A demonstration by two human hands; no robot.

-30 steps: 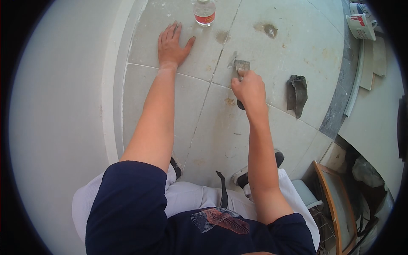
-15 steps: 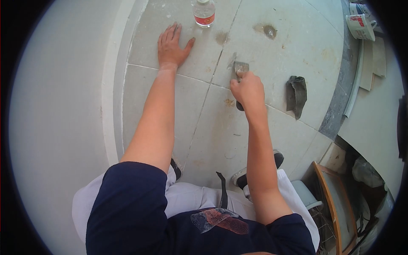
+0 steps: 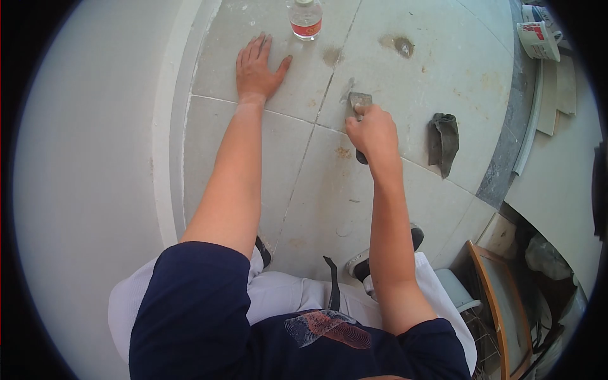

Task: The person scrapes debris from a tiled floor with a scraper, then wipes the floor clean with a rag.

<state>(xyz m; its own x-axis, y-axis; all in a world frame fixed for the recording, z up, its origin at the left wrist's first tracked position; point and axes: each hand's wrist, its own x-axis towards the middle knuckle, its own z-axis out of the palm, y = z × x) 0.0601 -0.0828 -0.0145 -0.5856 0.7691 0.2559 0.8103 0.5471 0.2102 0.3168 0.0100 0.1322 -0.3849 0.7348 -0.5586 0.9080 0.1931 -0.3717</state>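
My left hand point(image 3: 257, 75) lies flat on the grey tiled floor point(image 3: 278, 158), fingers stretched out and thumb apart. Just beyond its fingertips, to the right, stands a clear plastic bottle point(image 3: 306, 20) with a red label and white cap. In my right hand point(image 3: 375, 134) is a putty knife point(image 3: 361, 99), gripped by its dark handle; its broad blade meets the floor beside a grey smear point(image 3: 350, 85). The handle's end shows below my fist. To the right of that hand lies a crumpled dark cloth point(image 3: 443, 144).
Brown stains point(image 3: 403, 47) mark the tiles ahead. A white wall point(image 3: 95, 158) runs along the left. On the right are a white bucket point(image 3: 537, 42), board offcuts point(image 3: 550, 95), a large pale panel point(image 3: 557, 183), and a wooden frame point(image 3: 500, 304) beside a light-blue container point(image 3: 455, 290).
My right hand has shifted very slightly to the right with the putty knife. The left hand stays flat in the same place on the floor.
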